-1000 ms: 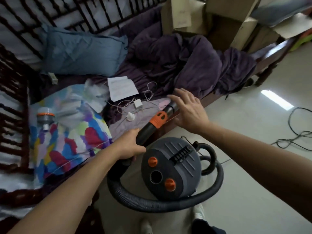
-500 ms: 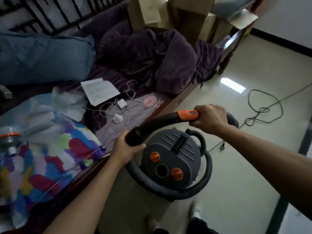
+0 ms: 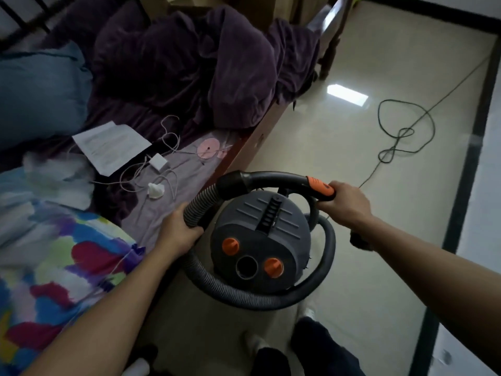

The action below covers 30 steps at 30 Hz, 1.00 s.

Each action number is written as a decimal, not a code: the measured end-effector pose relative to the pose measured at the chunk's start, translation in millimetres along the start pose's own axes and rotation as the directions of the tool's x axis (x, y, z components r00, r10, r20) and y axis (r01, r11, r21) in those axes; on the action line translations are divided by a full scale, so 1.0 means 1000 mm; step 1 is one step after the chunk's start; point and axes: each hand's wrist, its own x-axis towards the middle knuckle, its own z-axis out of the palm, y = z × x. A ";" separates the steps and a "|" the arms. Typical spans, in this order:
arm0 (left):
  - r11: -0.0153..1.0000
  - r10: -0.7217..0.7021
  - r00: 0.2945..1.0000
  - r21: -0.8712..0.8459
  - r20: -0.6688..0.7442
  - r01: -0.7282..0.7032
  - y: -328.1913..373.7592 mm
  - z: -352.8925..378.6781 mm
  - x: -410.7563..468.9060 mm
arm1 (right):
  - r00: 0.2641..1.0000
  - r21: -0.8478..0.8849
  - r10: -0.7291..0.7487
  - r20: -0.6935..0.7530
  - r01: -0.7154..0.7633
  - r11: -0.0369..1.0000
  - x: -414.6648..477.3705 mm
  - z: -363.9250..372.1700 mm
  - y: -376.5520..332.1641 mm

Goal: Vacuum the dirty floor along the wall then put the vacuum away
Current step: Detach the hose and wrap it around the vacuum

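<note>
Left hand [image 3: 176, 230]: fingers were curled round the ribbed hose [image 3: 245, 298], just below its black cuff.
Right hand [image 3: 345, 203]: was closed round the orange grip [image 3: 320, 187] at the far end of the curved tube [image 3: 273, 177].
Tube: arched from just above the left hand across to the right hand.
Vacuum [image 3: 260, 234]: stood on the floor [image 3: 366, 267] between the two hands and slightly nearer the person, with its two orange knobs [image 3: 230, 245] facing up.
Hose: ran down from the left hand, looped round the near side of the vacuum and rose toward the right hand.
Cord [image 3: 404, 131]: lay in loose loops on the floor, well beyond the right hand.
Bed [image 3: 252, 143]: lay just left of the left hand.
Paper [image 3: 111, 145]: lay on the bed beyond the left hand, near a white charger [image 3: 158, 161].
Blanket [image 3: 217, 63]: purple, was heaped farther beyond the left hand.
Quilt [image 3: 67, 267]: multicoloured, lay left of the left forearm.
</note>
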 end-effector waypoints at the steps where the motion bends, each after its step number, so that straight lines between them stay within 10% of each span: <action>1: 0.998 -0.016 1.000 -0.053 -0.009 0.016 0.003 0.011 0.003 | 1.000 0.001 0.022 0.010 -0.022 1.000 0.007 0.009 0.005; 11: 0.998 0.067 0.989 0.007 0.131 -0.068 -0.016 0.056 0.008 | 0.954 0.024 0.067 0.292 -0.077 0.997 0.038 0.096 0.038; 17: 0.998 0.063 0.982 0.016 0.177 -0.067 -0.025 0.066 0.008 | 0.998 0.068 -0.048 -0.048 0.051 0.996 -0.012 0.124 0.033; 23: 0.996 0.085 0.974 -0.050 0.210 -0.077 -0.042 0.068 0.025 | 0.911 -0.097 0.075 0.406 -0.039 0.995 -0.076 0.176 0.004; 30: 0.985 0.158 0.938 -0.110 0.308 -0.130 -0.059 0.062 0.033 | 0.950 -0.084 0.170 0.262 -0.153 0.985 -0.095 0.197 -0.016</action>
